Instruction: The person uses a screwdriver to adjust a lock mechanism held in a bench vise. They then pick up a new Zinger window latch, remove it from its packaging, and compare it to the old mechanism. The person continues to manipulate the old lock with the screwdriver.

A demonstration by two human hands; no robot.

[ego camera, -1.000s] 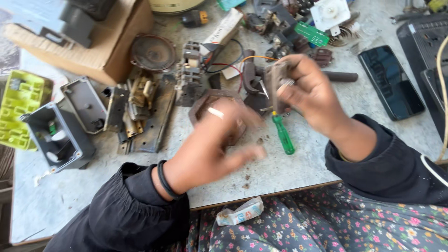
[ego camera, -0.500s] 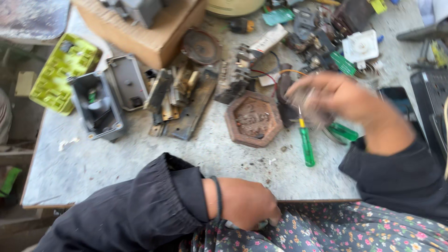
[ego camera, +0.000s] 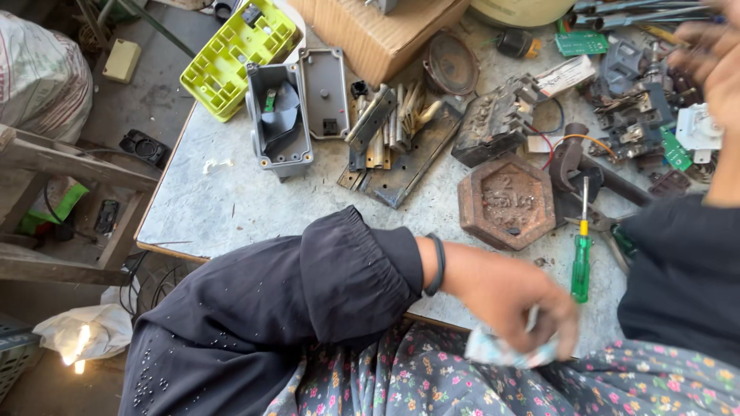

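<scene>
Single view only, from a camera worn on the head, aimed steeply downward and slightly forward over the lap. Close range: near edge of the grey worktop running diagonally across mid-frame, black sleeves and floral fabric filling the bottom. Turned a little leftward, so taking in floor beside the worktop, a wooden frame and a pale sack at the left edge. Far side of the worktop cropped at the top, near a cardboard box. Left hand low and near the lens; right hand cut off by the upper right corner. No second view for overlap.
</scene>
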